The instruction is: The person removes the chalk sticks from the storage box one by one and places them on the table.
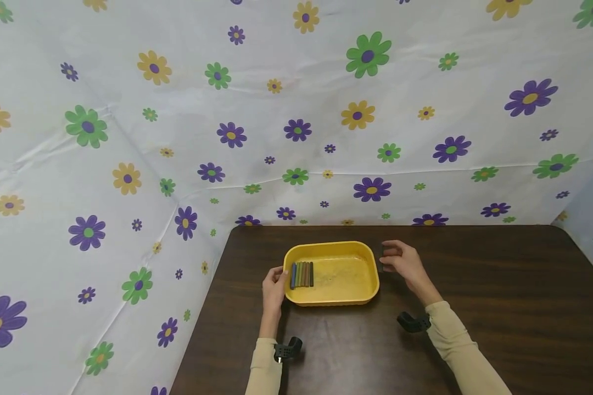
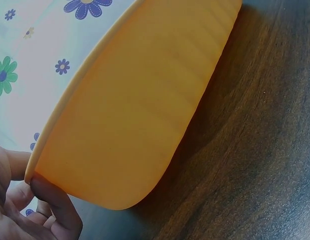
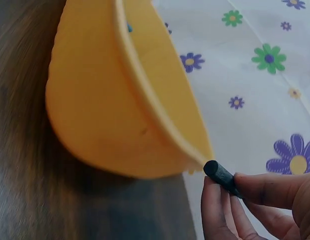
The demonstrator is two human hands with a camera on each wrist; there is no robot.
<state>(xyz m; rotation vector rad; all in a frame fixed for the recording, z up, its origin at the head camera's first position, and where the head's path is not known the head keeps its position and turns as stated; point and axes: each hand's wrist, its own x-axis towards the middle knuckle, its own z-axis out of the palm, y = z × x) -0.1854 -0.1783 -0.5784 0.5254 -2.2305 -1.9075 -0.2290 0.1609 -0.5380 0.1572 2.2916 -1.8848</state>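
Note:
A yellow plastic tray (image 1: 345, 277) with rounded corners stands on the table. My left hand (image 1: 273, 288) pinches its left rim, the thumb on one side and fingers on the other in the left wrist view. Several crayons (image 1: 304, 274), from blue through green and brown to black, lie side by side against the tray's left wall. Just outside the right rim, my right hand (image 1: 406, 265) holds one dark crayon (image 3: 221, 177) between thumb and fingers. Its flat end faces the camera in the right wrist view, overlapping the rim's near corner there.
The dark wooden table (image 1: 514, 296) stretches out on both sides of the tray. Behind it and to the left hangs a white flowered sheet (image 1: 306, 109). Each wrist wears a black camera mount (image 1: 287, 349) over a light sleeve.

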